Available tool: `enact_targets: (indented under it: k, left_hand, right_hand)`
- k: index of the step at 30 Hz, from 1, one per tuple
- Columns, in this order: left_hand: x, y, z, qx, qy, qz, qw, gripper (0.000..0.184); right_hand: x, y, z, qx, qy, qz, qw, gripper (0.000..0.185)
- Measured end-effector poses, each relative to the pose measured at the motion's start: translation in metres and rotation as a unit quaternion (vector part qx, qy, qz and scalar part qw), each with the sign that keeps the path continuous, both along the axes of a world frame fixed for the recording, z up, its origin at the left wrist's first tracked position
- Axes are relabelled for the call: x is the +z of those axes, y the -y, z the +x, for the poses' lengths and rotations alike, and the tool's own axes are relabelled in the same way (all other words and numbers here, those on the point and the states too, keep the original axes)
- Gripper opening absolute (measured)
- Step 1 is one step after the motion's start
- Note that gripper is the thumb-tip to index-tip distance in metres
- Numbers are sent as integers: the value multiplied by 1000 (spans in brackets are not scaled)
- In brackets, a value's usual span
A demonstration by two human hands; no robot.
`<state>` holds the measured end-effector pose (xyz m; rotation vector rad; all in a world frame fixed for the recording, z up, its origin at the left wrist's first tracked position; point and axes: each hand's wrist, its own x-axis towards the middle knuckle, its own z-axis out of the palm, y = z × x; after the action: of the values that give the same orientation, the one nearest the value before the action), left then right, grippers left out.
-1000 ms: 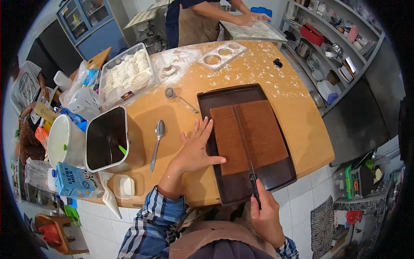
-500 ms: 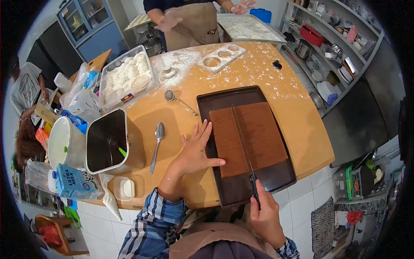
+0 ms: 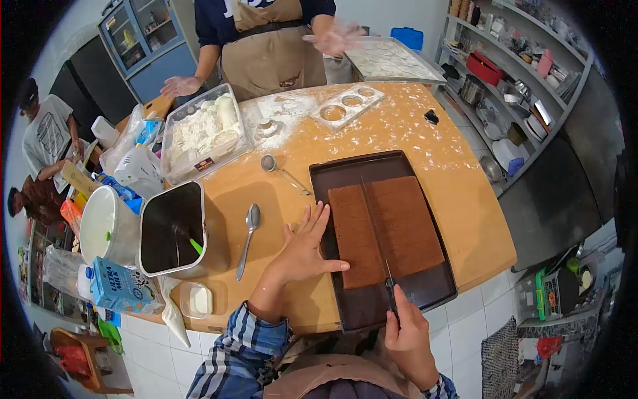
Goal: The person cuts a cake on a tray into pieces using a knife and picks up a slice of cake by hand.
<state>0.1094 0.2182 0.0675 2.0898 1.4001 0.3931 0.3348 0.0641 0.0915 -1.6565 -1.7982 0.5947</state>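
Observation:
A flat brown sheet cake (image 3: pixel 415 229) lies on a dark baking tray (image 3: pixel 425 297). My right hand (image 3: pixel 409 336) is closed round the black handle of a long knife (image 3: pixel 373 223), at the near side of the tray. The thin blade runs lengthwise over the cake, left of its middle, along a line on the surface; how deep it sits I cannot tell. With fingers spread, my left hand (image 3: pixel 302 247) rests at the cake's left edge, thumb tip against its side and the other fingers by the tray rim.
Left of the tray are a tea strainer (image 3: pixel 268 163), a spoon (image 3: pixel 249 239), a deep metal tin (image 3: pixel 206 226) and a milk carton (image 3: pixel 123 284). Behind stand a plastic box of dough (image 3: pixel 174 163) and a cutter frame (image 3: pixel 329 125) on floured wood. A co-worker's apron (image 3: pixel 272 60) faces me across the table.
The view has tilted up a little, so the table appears lower. The co-worker's hands have shifted, one now beside the dough box. My hands and the knife hold nearly the same place on the cake.

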Motion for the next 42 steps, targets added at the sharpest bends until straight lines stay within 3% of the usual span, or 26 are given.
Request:
enact_targets:
  k: [17,42]
  left_hand:
    - [-2,-1,3,7,6,12,1000,108]
    - [-4,-1,4,3,-12,10,1000,113]
  right_hand:
    - [2,-3,2,9,0,-9,1000,53]
    - [0,-3,1,10,-14,-12,1000,54]
